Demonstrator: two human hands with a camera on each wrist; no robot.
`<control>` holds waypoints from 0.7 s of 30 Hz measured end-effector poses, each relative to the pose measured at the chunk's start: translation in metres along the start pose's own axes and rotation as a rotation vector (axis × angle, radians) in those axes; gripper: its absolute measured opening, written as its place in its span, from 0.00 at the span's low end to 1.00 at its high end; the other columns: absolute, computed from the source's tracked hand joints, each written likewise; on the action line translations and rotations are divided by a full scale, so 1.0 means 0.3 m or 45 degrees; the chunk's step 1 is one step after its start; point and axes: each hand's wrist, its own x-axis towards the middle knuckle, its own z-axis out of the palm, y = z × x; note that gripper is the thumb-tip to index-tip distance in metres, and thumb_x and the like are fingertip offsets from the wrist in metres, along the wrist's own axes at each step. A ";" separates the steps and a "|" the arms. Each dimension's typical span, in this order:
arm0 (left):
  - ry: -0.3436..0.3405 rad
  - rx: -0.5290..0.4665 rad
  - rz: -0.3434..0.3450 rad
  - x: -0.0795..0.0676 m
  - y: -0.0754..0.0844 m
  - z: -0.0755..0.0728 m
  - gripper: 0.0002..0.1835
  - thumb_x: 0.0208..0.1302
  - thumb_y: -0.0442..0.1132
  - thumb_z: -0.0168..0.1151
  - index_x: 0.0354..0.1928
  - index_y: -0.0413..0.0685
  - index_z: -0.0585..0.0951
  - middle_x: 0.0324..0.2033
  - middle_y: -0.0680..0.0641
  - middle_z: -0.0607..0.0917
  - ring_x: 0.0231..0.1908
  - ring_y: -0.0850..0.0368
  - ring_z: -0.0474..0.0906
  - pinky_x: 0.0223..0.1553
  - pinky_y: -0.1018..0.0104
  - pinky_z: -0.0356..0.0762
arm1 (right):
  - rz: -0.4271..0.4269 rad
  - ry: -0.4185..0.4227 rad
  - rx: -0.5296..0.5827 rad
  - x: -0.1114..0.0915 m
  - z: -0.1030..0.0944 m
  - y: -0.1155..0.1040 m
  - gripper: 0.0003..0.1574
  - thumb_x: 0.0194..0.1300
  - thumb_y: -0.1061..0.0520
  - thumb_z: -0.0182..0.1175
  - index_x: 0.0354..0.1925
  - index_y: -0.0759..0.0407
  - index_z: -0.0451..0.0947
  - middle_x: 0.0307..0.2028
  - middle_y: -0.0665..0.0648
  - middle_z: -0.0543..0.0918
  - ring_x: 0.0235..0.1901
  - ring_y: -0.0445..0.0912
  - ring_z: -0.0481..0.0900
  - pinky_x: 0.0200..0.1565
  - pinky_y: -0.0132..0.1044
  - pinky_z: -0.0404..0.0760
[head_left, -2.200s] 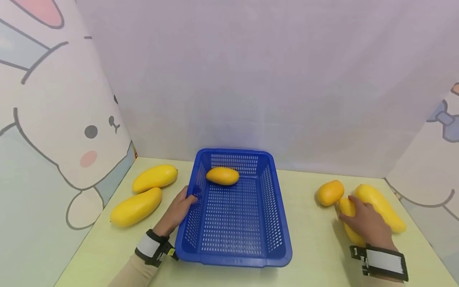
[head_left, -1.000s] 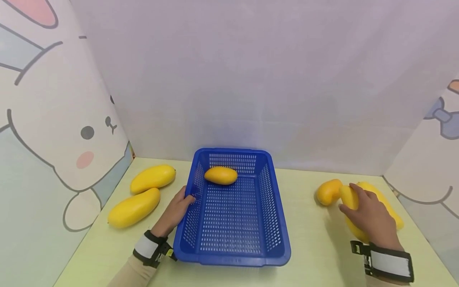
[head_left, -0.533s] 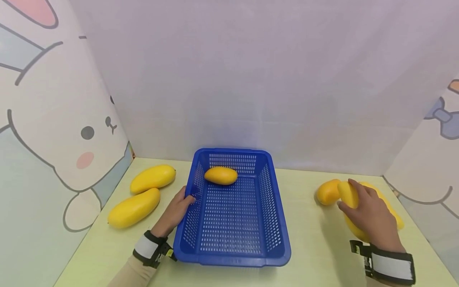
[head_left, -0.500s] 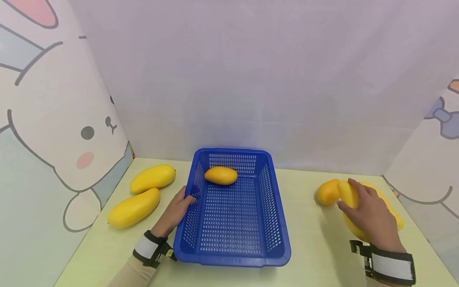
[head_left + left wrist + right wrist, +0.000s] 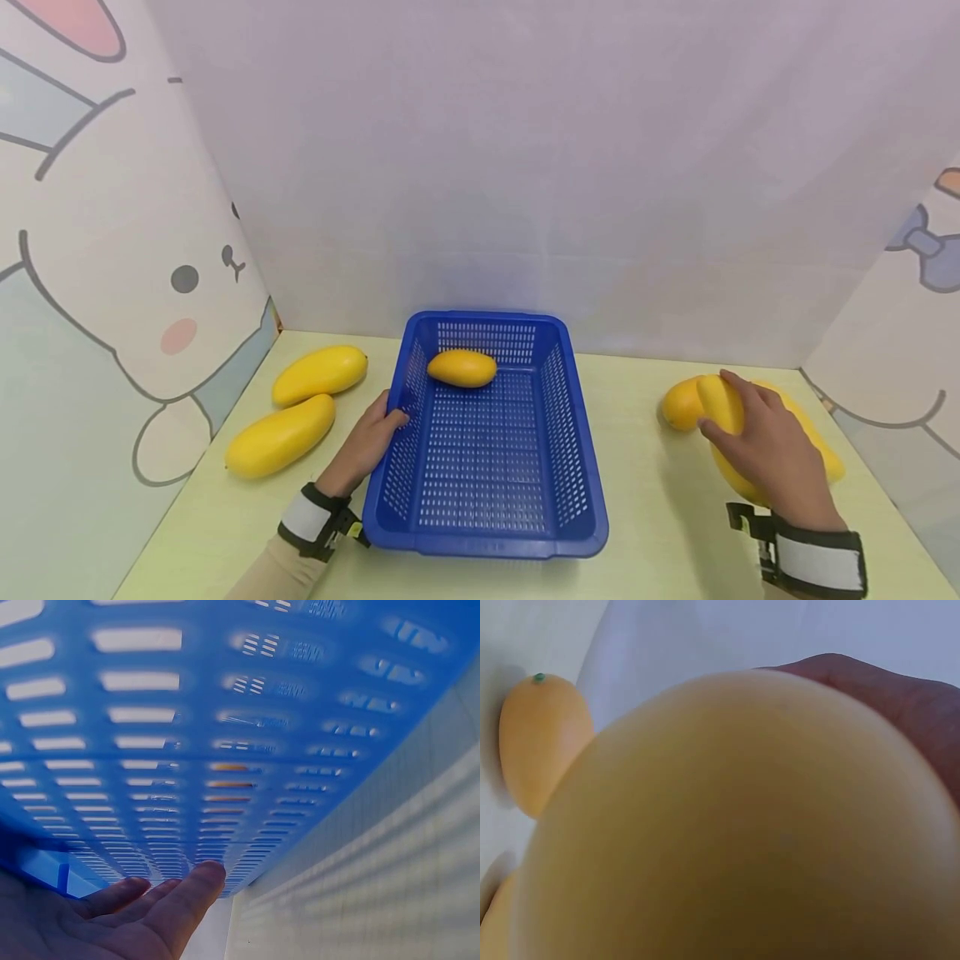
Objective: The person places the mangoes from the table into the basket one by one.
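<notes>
yellow fruit (image 5: 722,407): clamped in right hand (image 5: 778,450), three o'clock of blue basket (image 5: 487,547); since raised, nudged toward nine o'clock; pick-up seems done. orange-yellow fruit (image 5: 462,367): inside, eleven o'clock. left hand (image 5: 371,442): gripping rim, nine o'clock.

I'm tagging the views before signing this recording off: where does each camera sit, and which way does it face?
Head: worn on the head, facing forward and down at the blue basket; the left grip, right grip and both wristbands show.
Left wrist: on that wrist, facing along the basket's slotted wall from outside; fingers show lower left.
Right wrist: on that wrist, facing the held yellow fruit close up; part of the right grip shows upper right.
Shared: basket in head and left wrist; held fruit in head and right wrist.
</notes>
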 end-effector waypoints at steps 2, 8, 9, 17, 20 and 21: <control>-0.001 -0.004 0.002 0.000 -0.001 0.000 0.29 0.73 0.35 0.43 0.74 0.38 0.58 0.60 0.33 0.74 0.46 0.44 0.77 0.47 0.51 0.78 | -0.007 0.000 0.001 -0.001 -0.001 -0.005 0.54 0.68 0.35 0.61 0.78 0.60 0.54 0.64 0.83 0.61 0.52 0.77 0.70 0.34 0.65 0.75; -0.001 -0.014 0.006 0.000 -0.003 -0.003 0.28 0.74 0.35 0.43 0.73 0.37 0.59 0.57 0.33 0.75 0.44 0.44 0.78 0.45 0.52 0.79 | -0.035 0.026 -0.002 -0.003 0.003 -0.028 0.52 0.68 0.36 0.61 0.78 0.59 0.55 0.64 0.81 0.64 0.51 0.76 0.71 0.33 0.64 0.75; -0.001 -0.013 0.006 0.000 -0.004 -0.003 0.28 0.74 0.35 0.43 0.73 0.37 0.59 0.57 0.33 0.75 0.44 0.44 0.78 0.45 0.52 0.79 | -0.039 0.029 -0.002 -0.004 0.003 -0.032 0.52 0.68 0.36 0.61 0.78 0.58 0.55 0.64 0.80 0.64 0.52 0.75 0.71 0.33 0.64 0.75; -0.002 -0.003 0.001 0.000 -0.004 -0.003 0.28 0.74 0.36 0.43 0.73 0.37 0.59 0.58 0.33 0.75 0.45 0.44 0.78 0.46 0.51 0.79 | -0.068 0.034 0.009 -0.010 0.003 -0.070 0.52 0.67 0.36 0.62 0.78 0.57 0.56 0.65 0.78 0.64 0.53 0.75 0.70 0.37 0.64 0.74; 0.000 0.008 -0.002 0.002 -0.007 -0.001 0.28 0.73 0.36 0.42 0.73 0.37 0.59 0.59 0.33 0.74 0.46 0.44 0.78 0.47 0.50 0.79 | -0.082 0.050 0.006 -0.013 0.003 -0.086 0.52 0.67 0.37 0.63 0.77 0.57 0.56 0.64 0.78 0.65 0.52 0.73 0.71 0.35 0.61 0.75; 0.003 0.010 -0.004 0.004 -0.008 -0.001 0.28 0.73 0.36 0.42 0.73 0.37 0.59 0.59 0.33 0.75 0.46 0.44 0.78 0.47 0.50 0.79 | -0.089 0.061 0.005 -0.014 0.002 -0.090 0.51 0.67 0.38 0.63 0.77 0.58 0.57 0.63 0.77 0.66 0.50 0.71 0.73 0.33 0.58 0.75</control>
